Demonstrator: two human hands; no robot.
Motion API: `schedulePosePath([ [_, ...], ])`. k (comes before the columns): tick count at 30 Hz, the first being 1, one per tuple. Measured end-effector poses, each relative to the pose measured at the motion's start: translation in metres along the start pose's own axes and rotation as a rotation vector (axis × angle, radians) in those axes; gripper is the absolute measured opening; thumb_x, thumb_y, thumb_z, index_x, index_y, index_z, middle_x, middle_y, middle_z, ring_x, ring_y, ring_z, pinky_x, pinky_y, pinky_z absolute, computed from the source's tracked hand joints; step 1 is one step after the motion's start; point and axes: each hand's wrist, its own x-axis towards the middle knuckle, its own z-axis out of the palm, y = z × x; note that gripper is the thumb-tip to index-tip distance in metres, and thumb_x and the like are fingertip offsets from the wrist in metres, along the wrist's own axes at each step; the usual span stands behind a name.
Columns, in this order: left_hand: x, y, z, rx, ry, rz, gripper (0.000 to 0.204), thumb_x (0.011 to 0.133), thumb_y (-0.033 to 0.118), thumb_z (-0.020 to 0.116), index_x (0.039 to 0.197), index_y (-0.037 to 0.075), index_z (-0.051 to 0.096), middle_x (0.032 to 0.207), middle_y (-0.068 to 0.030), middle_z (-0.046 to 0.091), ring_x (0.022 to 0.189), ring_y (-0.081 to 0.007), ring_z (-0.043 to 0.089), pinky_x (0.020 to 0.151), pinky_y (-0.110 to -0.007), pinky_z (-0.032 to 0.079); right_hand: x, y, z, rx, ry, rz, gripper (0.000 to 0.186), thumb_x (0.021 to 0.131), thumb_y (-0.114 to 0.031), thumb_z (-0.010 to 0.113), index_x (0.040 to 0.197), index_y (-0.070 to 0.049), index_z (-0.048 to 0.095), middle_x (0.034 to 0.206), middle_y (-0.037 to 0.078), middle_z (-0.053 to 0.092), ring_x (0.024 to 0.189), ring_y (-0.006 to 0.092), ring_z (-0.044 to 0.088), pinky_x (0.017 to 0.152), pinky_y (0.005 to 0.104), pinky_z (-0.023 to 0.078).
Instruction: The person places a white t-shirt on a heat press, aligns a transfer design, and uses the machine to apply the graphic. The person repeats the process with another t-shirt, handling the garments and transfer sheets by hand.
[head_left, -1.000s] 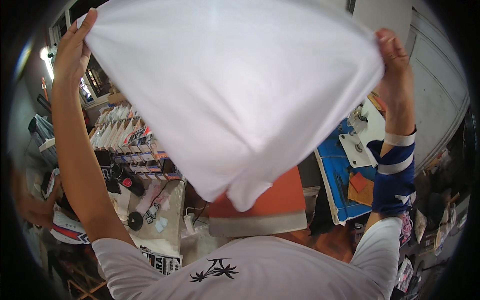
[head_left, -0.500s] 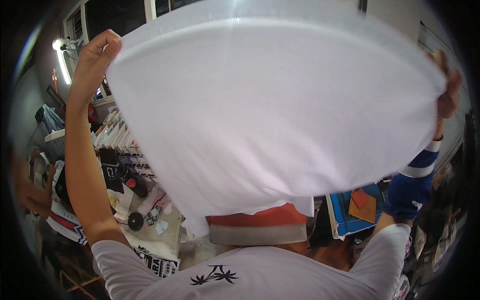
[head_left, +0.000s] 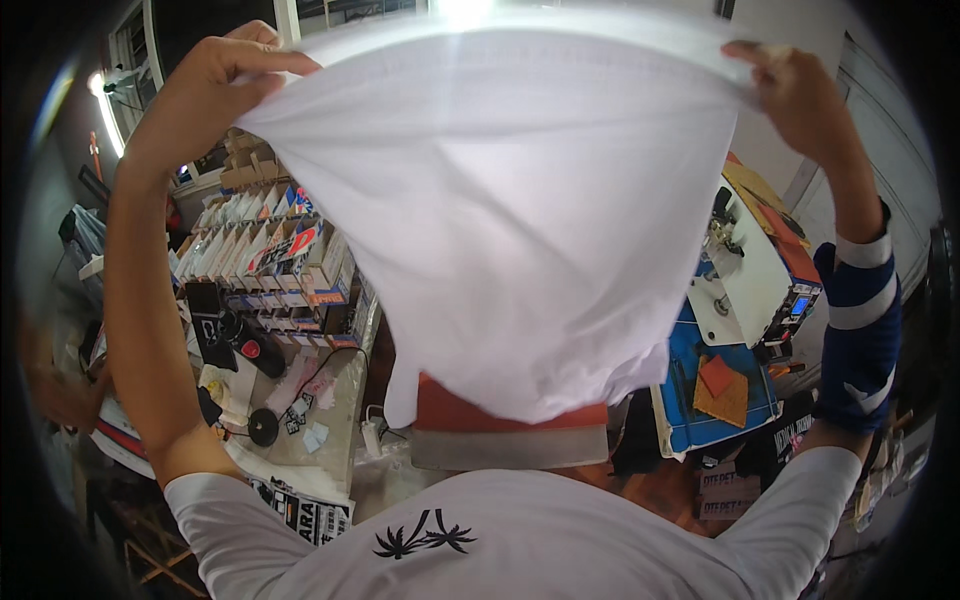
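Note:
A white garment (head_left: 520,220), seemingly a T-shirt, hangs spread out in front of me. My left hand (head_left: 230,85) pinches its upper left edge between thumb and fingers. At its upper right edge my right hand (head_left: 795,95) grips the cloth, somewhat blurred by motion. The top edge is smeared and bows upward between the two hands. Loose folds at the lower end of the garment drape over a red pad (head_left: 445,405) with a grey front edge (head_left: 510,450), which the cloth partly hides.
At left, a rack of filled boxes (head_left: 270,260) stands behind a black bottle (head_left: 250,345) on a cluttered table (head_left: 340,430). At right are a white machine (head_left: 745,285) with a small display and a blue board (head_left: 690,375) bearing an orange pad (head_left: 722,395). Another person's arm (head_left: 55,400) shows far left.
My hands have come closer together, the right moving inward and up, the left slightly inward and up. The garment has narrowed and gathered more folds, uncovering the boxes and the white machine.

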Motion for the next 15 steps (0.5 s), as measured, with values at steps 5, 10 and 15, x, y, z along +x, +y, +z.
schedulePosePath([
  [5, 0.000, -0.014, 0.012, 0.236, -0.701, -0.425, 0.044, 0.073, -0.009, 0.054, 0.107, 0.002, 0.080, 0.085, -0.0041, 0.074, 0.057, -0.0117, 0.062, 0.054, -0.028, 0.052, 0.018, -0.004, -0.028, 0.121, -0.803, 0.238, 0.023, 0.086, 0.007, 0.051, 0.089, 0.002, 0.073, 0.064, 0.011, 0.063, 0.056, 0.0201, 0.064, 0.054, 0.0338, 0.053],
  [10, 0.040, 0.004, -0.013, 0.091, -0.658, -0.549, 0.044, 0.076, -0.003, 0.057, 0.116, -0.002, 0.075, 0.099, -0.0058, 0.074, 0.060, -0.0148, 0.067, 0.058, -0.026, 0.059, 0.022, 0.051, -0.035, 0.139, -0.380, 0.052, 0.020, 0.093, 0.003, 0.055, 0.105, 0.005, 0.071, 0.099, 0.017, 0.075, 0.066, 0.0203, 0.072, 0.052, 0.0320, 0.057],
  [15, 0.045, -0.086, -0.173, 0.045, -0.265, -0.361, 0.034, 0.099, 0.033, 0.064, 0.120, 0.007, 0.071, 0.117, -0.0095, 0.066, 0.098, -0.0179, 0.071, 0.085, -0.033, 0.059, 0.060, 0.091, -0.045, 0.069, -0.429, 0.287, 0.028, 0.102, -0.004, 0.047, 0.123, 0.003, 0.065, 0.098, 0.013, 0.073, 0.068, 0.0167, 0.070, 0.057, 0.0271, 0.056],
])
